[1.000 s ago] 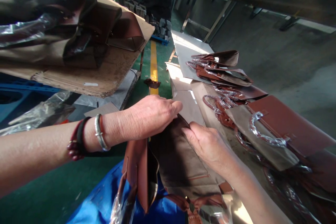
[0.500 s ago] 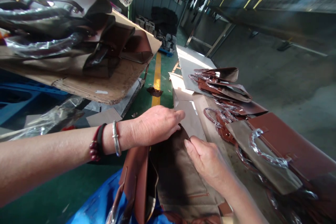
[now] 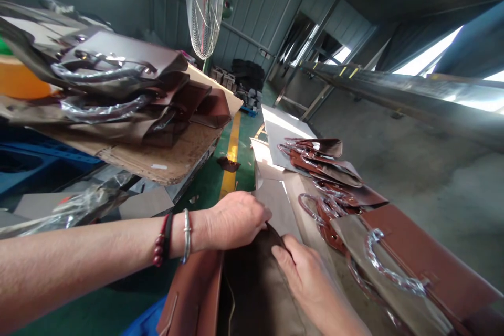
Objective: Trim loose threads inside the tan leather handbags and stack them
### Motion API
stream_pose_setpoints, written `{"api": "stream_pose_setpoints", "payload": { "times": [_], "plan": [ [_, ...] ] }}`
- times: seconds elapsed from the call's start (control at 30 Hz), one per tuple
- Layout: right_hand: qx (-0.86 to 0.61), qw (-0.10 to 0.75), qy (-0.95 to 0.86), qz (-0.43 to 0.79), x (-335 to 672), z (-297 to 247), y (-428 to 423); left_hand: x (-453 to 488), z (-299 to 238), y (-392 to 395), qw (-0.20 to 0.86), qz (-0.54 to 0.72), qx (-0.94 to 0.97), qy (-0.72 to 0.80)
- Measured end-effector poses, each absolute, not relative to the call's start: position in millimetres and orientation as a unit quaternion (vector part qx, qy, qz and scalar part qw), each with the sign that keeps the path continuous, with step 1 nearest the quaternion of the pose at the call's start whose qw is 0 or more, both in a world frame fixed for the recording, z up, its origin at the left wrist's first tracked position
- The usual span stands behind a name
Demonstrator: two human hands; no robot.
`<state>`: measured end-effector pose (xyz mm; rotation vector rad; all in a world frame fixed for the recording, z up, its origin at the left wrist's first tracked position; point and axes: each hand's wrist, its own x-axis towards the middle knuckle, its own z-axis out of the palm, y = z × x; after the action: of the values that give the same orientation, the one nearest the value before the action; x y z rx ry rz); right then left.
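A brown leather bag (image 3: 197, 299) with a taupe lining (image 3: 255, 294) lies open at the bottom centre. My left hand (image 3: 236, 219), with bracelets on its wrist, reaches across from the left. Its fingers curl over the far edge of the lining and grip it. My right hand (image 3: 305, 278) rests flat on the lining just right of it, fingers together and stretched toward the same edge. A grey card sheet (image 3: 277, 207) lies just beyond both hands.
Several brown bags with plastic-wrapped handles (image 3: 354, 210) lie in a row on the bench to the right. A cardboard shelf (image 3: 165, 160) at the left carries more dark bags (image 3: 129, 94). Beyond are a green floor with a yellow line (image 3: 230, 168) and a standing fan (image 3: 205, 5).
The view has tilted upward, so the hands and bag sit lower in frame. Both hands keep their places at the lining's edge, the left fingers curled further over it.
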<state>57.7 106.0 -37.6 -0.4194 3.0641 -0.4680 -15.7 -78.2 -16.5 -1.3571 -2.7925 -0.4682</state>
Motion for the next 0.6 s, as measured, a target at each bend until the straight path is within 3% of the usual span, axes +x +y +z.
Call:
{"api": "stream_pose_setpoints", "payload": {
  "times": [0.2, 0.3, 0.47, 0.6],
  "plan": [
    [-0.130, 0.077, 0.964, -0.218, 42, -29, 93, -17, -16, -78, -0.013, -0.162, -0.456, -0.875],
    [-0.125, 0.064, 0.962, -0.235, 41, -29, 87, -19, -17, -86, 0.006, -0.186, -0.468, -0.864],
    [-0.076, 0.045, 0.957, -0.277, 42, -33, 89, 15, -22, -124, 0.144, -0.312, -0.364, -0.866],
    [-0.017, 0.024, 0.952, -0.306, 43, -34, 95, 84, -47, -155, 0.107, -0.331, -0.310, -0.885]
  ]
}}
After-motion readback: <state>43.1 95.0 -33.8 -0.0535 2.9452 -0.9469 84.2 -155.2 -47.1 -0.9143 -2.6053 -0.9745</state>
